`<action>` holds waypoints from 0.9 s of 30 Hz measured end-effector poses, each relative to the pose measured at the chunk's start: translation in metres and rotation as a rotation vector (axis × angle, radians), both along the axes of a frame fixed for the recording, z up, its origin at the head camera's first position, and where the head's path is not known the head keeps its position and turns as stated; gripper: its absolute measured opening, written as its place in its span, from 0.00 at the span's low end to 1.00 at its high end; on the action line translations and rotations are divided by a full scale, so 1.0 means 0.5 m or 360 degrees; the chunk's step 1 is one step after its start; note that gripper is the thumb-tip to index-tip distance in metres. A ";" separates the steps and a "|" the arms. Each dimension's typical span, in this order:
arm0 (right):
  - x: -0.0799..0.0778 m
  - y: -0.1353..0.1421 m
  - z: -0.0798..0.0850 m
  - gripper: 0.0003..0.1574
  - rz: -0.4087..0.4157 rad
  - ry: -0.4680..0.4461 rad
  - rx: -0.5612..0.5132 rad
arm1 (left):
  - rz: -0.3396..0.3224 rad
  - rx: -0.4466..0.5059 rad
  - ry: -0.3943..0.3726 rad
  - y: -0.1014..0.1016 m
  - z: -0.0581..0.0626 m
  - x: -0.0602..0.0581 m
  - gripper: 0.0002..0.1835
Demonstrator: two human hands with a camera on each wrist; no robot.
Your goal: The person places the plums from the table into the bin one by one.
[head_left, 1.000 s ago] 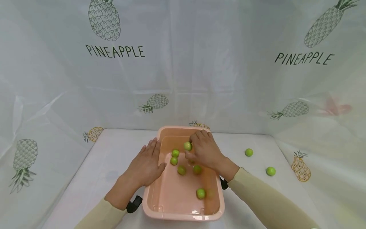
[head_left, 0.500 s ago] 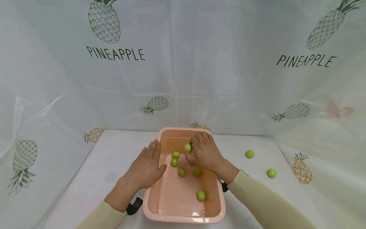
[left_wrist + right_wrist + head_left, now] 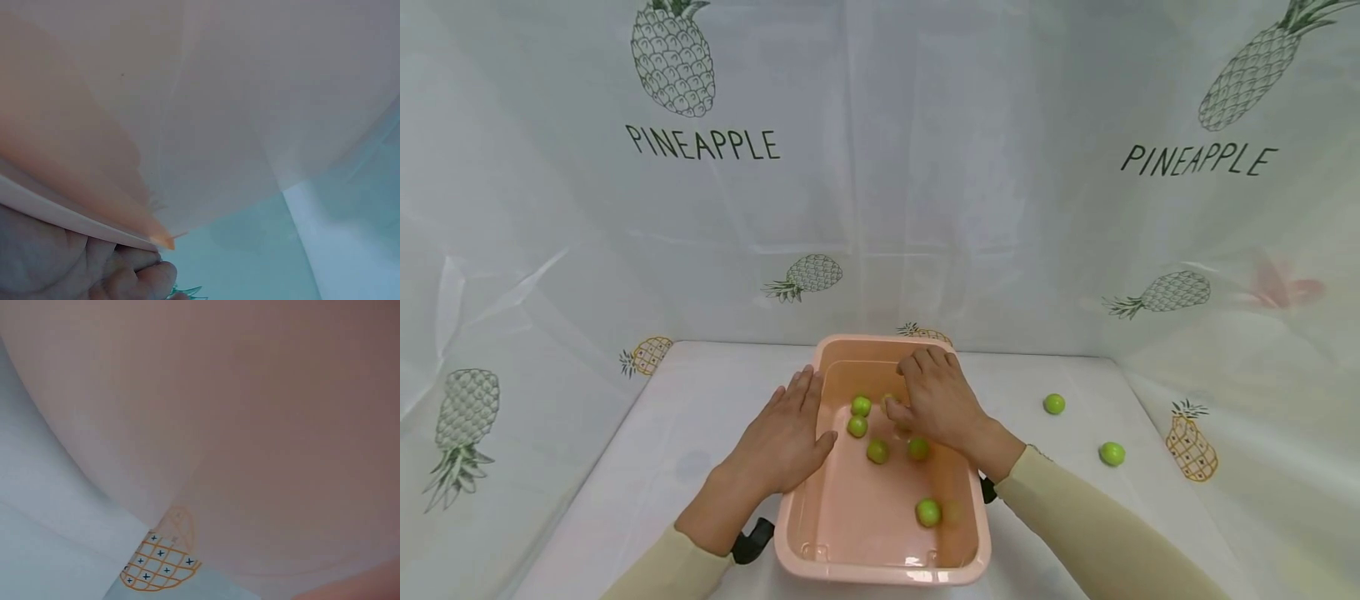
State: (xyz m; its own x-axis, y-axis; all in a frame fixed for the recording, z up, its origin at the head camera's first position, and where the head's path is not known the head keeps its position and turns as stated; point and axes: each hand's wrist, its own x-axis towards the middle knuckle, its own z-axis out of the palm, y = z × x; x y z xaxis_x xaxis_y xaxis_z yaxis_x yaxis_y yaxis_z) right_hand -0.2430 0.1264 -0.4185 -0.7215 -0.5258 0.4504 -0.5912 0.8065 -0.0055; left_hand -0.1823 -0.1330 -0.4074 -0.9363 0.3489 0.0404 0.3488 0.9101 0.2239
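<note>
A peach-coloured plastic tub [image 3: 880, 573] stands on the table with several small round green fruits [image 3: 928, 512] on its floor. My left hand [image 3: 784, 433] rests along the tub's left rim, fingers straight; the left wrist view shows its fingers [image 3: 150, 278] right at the rim. Over the tub's back right part is my right hand [image 3: 940, 400], thumb and fingers apart, with nothing between them. Just below them, partly hidden by the thumb, a pale blurred green fruit [image 3: 889, 402] shows. The tub's wall [image 3: 156, 406] fills most of the right wrist view.
Two more green fruits, one farther back [image 3: 1055, 404] and one nearer [image 3: 1112, 454], lie on the white table [image 3: 1037, 533] right of the tub. A pineapple-printed plastic sheet [image 3: 970, 167] hangs behind and around the table.
My right hand has let go of the green fruit it pinched, and that fruit has dropped lower in the tub. The left hand stays on the rim.
</note>
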 end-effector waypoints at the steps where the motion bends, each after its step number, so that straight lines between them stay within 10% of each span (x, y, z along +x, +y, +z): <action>1: 0.000 0.000 0.000 0.22 -0.0003 0.0002 0.0005 | 0.0001 0.0003 -0.0002 0.000 0.000 0.000 0.45; 27: 0.005 0.033 0.004 0.15 -0.0058 0.0392 0.0039 | 0.0011 -0.0018 -0.0005 0.000 -0.001 0.007 0.46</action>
